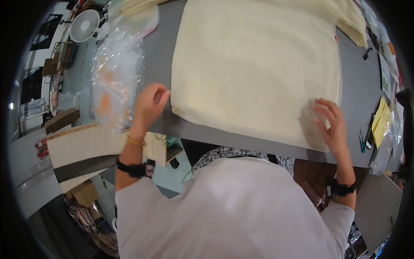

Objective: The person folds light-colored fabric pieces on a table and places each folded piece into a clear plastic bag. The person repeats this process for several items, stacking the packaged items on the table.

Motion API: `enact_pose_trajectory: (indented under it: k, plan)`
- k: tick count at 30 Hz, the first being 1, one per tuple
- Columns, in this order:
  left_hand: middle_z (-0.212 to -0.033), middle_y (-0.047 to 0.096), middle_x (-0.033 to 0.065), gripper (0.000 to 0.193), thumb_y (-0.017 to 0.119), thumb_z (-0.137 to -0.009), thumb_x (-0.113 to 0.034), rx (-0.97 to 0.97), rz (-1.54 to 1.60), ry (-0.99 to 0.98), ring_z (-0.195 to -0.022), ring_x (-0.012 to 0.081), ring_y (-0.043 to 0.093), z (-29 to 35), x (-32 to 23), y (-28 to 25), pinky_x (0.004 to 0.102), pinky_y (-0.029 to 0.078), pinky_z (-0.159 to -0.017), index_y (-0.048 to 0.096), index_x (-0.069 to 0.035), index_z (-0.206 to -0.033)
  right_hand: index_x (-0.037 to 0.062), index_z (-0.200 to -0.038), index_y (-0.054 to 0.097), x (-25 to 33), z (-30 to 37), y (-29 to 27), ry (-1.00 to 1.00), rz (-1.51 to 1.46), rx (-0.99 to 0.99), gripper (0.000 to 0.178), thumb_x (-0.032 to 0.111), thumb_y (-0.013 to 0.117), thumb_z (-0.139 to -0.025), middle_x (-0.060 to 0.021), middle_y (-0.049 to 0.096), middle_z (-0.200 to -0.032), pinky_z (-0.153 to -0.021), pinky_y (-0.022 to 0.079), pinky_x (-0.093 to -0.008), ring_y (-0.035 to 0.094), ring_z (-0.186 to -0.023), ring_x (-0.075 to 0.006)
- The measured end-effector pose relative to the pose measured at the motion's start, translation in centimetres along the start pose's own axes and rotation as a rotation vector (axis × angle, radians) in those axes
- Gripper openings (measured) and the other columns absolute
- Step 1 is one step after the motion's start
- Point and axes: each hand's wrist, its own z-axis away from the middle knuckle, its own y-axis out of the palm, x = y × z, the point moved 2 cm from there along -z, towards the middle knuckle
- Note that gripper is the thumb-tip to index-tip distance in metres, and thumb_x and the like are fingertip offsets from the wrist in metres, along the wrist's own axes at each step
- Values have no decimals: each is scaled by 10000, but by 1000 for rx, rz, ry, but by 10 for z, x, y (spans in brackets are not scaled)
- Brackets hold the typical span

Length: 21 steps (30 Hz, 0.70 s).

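A cream knitted garment (254, 73), apparently a sweater, lies spread flat on the grey table (194, 129). One sleeve (352, 26) shows at the upper right, and the hem runs along the near side. Just outside the garment's left edge is my left hand (151, 103), loosely curled, thumb apart from the fingers, with nothing visible in it. My right hand (330, 125) hovers over the near right corner, casting a shadow on the cloth. Its fingers are spread and hold nothing. A small red tag (336, 39) sits on the garment's right side edge.
Clear plastic bags (116, 77) lie left of the garment. More cream cloth (138, 6) is at the far left. On the right are a teal-handled tool (362, 141), a yellow sheet (380, 123) and a small black object (367, 53). A white fan (85, 26) stands beyond.
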Motion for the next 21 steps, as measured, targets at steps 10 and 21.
enact_pose_trajectory:
  k: [10, 21]
  plan:
    - [-789, 599, 81, 213, 771, -908, -206, -311, 117, -22, -751, 217, 562, 50, 37, 64, 336, 478, -704, 684, -18, -861, 113, -1446, 558, 164, -178, 172, -628, 15, -10, 431, 262, 571, -1042, -91, 522, -1534, -1179, 369, -463, 451, -1446, -300]
    - [-817, 566, 15, 175, 715, -962, -139, -302, 149, -127, -727, 154, 518, 144, 52, 42, 289, 455, -690, 636, -33, -848, 232, -1578, 427, 172, -197, 226, -594, 349, -11, 555, 495, 372, -1092, -24, 344, -1675, -1292, 130, -501, 228, -1575, -256]
